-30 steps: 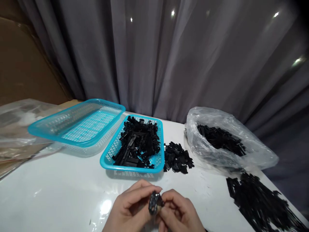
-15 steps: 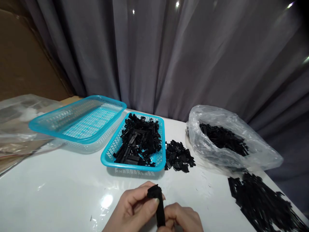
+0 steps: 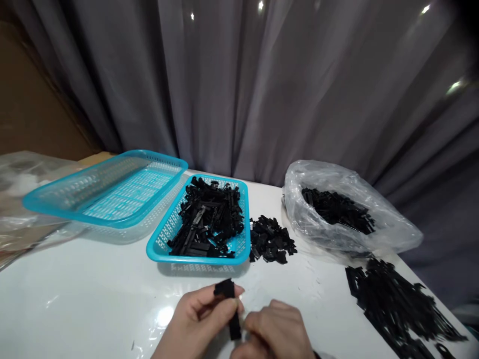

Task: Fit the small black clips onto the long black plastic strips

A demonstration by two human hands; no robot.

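My left hand (image 3: pixel 198 319) is closed around a long black plastic part (image 3: pixel 230 306), which stands nearly upright between its thumb and fingers at the bottom centre. My right hand (image 3: pixel 275 331) is curled beside it, its fingertips pinched at the lower end of the same part. Both hands hover low over the white table (image 3: pixel 93 299). Just beyond them sits a small blue basket (image 3: pixel 157 252) filled with black parts (image 3: pixel 207 224).
A small heap of short black pieces (image 3: pixel 271 239) lies right of that basket. A clear plastic bag (image 3: pixel 392 229) holding black parts stands at the right, with a spread of long black strips (image 3: pixel 396 301) in front. A larger blue basket (image 3: pixel 105 187) is at the left. Grey curtain behind.
The black part has turned from a small lump between my fingers to an upright strip, held by the left thumb. My right hand slid lower. The view shifted slightly.
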